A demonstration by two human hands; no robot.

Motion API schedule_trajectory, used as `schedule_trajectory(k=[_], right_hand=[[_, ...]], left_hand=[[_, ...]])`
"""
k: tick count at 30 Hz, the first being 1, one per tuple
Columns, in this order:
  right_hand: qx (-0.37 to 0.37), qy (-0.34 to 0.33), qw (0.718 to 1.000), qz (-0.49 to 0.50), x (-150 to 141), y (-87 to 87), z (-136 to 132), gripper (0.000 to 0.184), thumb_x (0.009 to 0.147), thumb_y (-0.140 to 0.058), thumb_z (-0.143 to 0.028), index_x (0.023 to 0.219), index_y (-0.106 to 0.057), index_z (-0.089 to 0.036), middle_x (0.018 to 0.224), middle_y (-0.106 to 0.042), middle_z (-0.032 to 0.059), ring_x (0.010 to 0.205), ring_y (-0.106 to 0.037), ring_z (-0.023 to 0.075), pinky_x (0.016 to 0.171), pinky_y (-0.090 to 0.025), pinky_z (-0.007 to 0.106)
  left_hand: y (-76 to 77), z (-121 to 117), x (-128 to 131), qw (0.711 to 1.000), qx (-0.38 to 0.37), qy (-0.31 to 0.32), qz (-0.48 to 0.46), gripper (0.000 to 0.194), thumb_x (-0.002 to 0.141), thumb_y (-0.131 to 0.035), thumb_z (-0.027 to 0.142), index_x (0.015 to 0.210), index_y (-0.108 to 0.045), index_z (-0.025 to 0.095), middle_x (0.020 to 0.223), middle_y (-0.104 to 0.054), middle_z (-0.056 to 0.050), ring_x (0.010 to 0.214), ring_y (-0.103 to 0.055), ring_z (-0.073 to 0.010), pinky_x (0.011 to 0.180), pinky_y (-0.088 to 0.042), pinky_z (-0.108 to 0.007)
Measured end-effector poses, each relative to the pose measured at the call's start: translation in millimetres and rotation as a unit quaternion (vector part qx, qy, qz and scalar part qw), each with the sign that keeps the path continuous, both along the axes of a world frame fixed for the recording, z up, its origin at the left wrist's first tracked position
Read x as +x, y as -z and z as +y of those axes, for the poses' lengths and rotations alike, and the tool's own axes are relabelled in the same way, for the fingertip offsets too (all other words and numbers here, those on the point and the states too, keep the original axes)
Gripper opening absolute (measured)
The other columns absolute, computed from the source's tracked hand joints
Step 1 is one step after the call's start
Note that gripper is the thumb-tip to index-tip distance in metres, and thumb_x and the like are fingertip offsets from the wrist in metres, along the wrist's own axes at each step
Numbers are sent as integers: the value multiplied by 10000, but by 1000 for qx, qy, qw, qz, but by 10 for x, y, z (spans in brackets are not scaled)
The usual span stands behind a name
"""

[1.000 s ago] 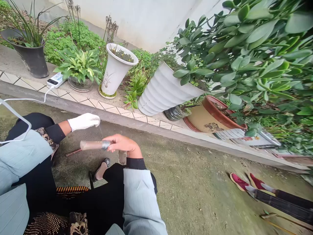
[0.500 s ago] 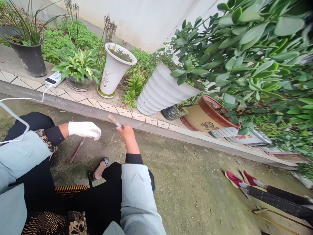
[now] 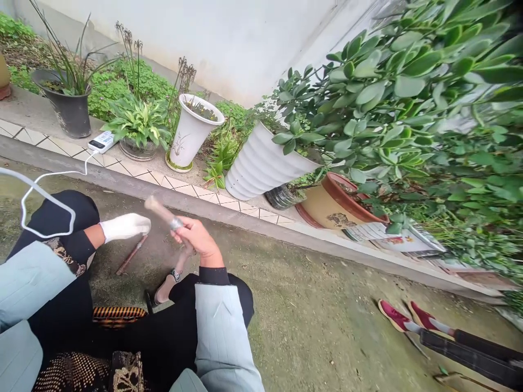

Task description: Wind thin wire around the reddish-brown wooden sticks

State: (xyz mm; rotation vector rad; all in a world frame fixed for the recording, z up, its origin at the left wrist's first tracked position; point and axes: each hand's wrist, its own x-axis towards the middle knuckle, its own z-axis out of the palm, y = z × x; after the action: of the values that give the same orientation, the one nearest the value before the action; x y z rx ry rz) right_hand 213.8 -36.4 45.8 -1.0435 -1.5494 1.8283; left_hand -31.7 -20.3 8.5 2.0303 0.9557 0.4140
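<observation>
My right hand (image 3: 198, 237) is bare and closed round a pale wooden stick (image 3: 158, 209). The stick is smeared by motion and has a shiny silver-grey band (image 3: 175, 223) near my fingers. Its lower part (image 3: 184, 257) shows below my hand. To the left, my left hand (image 3: 125, 226) wears a white knitted glove, its fingers curled together with the tips pointing down. What they pinch, if anything, is too small to make out. Right under the glove is a reddish-brown stick (image 3: 131, 254) with a paler upper end; I cannot tell whether the glove touches it.
A tiled ledge (image 3: 147, 177) ahead carries a black pot (image 3: 71, 111), white pots (image 3: 196, 130) and several other plants. A white device (image 3: 102, 141) on it has a white cable (image 3: 49, 174) running towards me. Another person's red shoes (image 3: 393, 314) stand at right on the concrete ground (image 3: 302, 310).
My right hand has turned and moved left and down, bringing the wooden stick nearer my left hand. The gloved hand has moved left, close to the reddish-brown stick. The view has shifted slightly.
</observation>
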Motion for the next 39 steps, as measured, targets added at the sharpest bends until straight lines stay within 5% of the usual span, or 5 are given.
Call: schedule_trajectory(k=[11, 16, 21, 29, 39], right_hand=[[75, 236, 932, -263, 49, 495, 158, 285, 805, -502, -417, 883, -585, -156, 717, -571, 17, 562, -488, 102, 533, -392, 215], [135, 79, 838, -522, -71, 616, 76, 230, 815, -576, -374, 919, -643, -180, 816, -640, 53, 747, -568, 159, 632, -388, 237], [-57, -260, 918, -293, -250, 608, -278, 312, 674, -734, -329, 940, -692, -172, 669, -603, -15, 594, -539, 118, 591, -409, 229], [10, 260, 965, -18, 73, 528, -97, 282, 716, -656, -419, 788, -595, -153, 663, -558, -7, 515, -447, 69, 495, -371, 204], [132, 127, 860, -476, -31, 904, 53, 184, 779, -615, -362, 795, -638, -180, 680, -592, 18, 637, -510, 130, 564, -334, 234]], left_hand=[[69, -251, -111, 990, 66, 89, 89, 230, 868, -463, 280, 694, -581, 188, 643, -588, -16, 538, -454, -143, 534, -276, -243], [-7, -210, -12, 985, 103, 123, 62, 235, 886, -450, 270, 721, -595, 188, 653, -600, -17, 573, -480, -145, 560, -290, -242], [87, -85, -51, 993, 106, 47, 33, 246, 869, -475, 302, 692, -589, 175, 654, -585, -13, 593, -472, -143, 577, -309, -233], [317, -75, 14, 997, -38, 59, 16, 253, 878, -432, 292, 755, -603, 153, 728, -613, -10, 640, -518, -130, 621, -349, -207], [235, -168, 104, 983, 49, 148, 100, 227, 871, -452, 251, 705, -585, 172, 629, -565, 5, 538, -433, -118, 534, -254, -234]])
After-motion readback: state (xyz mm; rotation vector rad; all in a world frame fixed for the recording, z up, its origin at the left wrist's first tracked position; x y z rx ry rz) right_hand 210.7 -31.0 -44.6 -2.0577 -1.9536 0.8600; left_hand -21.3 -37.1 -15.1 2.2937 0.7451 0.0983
